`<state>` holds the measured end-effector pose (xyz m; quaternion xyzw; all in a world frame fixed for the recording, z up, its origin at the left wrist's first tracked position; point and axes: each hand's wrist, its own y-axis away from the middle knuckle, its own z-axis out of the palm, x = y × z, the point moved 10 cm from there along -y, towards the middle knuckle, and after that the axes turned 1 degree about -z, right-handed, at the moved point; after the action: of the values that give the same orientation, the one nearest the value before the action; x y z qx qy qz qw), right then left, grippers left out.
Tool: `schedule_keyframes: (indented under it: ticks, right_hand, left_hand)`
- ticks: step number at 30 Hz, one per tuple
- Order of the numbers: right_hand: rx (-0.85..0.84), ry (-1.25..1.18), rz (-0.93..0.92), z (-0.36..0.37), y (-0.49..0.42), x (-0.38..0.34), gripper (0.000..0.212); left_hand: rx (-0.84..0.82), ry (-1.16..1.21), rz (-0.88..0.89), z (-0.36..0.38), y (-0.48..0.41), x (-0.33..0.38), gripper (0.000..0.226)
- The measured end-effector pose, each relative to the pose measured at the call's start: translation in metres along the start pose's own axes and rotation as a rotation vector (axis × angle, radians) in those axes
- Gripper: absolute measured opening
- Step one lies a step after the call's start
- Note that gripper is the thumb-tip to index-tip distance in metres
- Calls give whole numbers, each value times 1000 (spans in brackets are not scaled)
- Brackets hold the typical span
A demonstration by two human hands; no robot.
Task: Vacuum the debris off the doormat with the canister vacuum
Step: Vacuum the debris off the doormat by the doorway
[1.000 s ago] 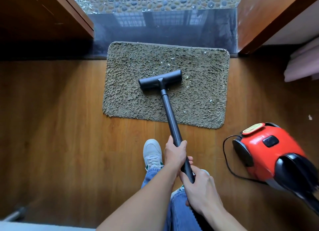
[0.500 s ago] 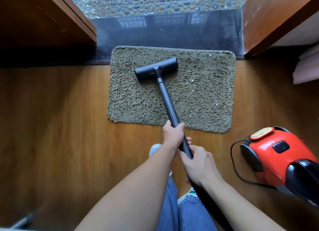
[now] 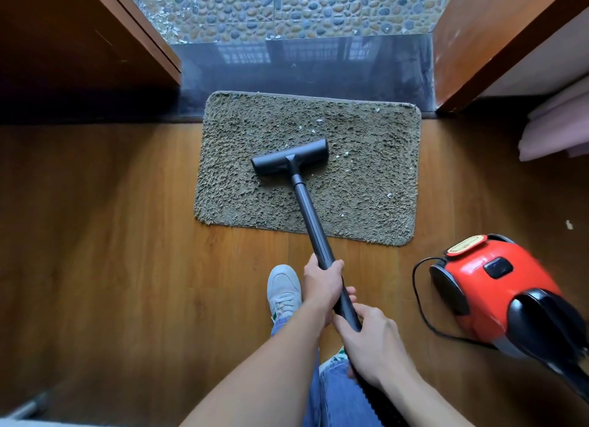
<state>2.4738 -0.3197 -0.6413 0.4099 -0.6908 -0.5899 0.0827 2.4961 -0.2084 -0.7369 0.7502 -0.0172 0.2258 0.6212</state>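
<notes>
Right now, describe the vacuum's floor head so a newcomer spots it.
Find the shaggy olive doormat on the wood floor. At its middle sits the floor head, a flat bar ending the wand. It's the only black T-shape; the canister nearby is red.

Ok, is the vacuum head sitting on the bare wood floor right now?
No, the vacuum head rests on the doormat, well inside its edges, with pale crumbs lying to its right.

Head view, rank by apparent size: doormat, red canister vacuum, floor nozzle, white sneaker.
1. doormat
2. red canister vacuum, though it is nearer the camera and cut off by the frame edge
3. floor nozzle and white sneaker: look alike, unranked; sneaker partly hidden
</notes>
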Motion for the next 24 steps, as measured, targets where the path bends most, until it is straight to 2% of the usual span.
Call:
schedule_keyframes:
  ticks: [4,10,14,16,21,24]
  right_hand:
    - [0,-17,0,1,17,16,27]
    - [34,-40,-18,12,10,10,28]
    - [42,-93,-7,22,-1,-8,27]
    - [71,-96,-20,26,-11,-18,37]
    - [120,-162,-2,26,-35,-47,49]
    - [132,-204,0,24,-47,-65,34]
  left_hand:
    - [-3,-8,-14,4,11,-23,11]
    - [20,-80,27,-6,2,-12,10]
    - [10,-175,71,-15,-10,15,19]
    - [0,-240,118,-18,-18,33,13]
    - [-38,-353,157,-16,-38,76,16]
    - [-53,-414,169,-14,-50,97,17]
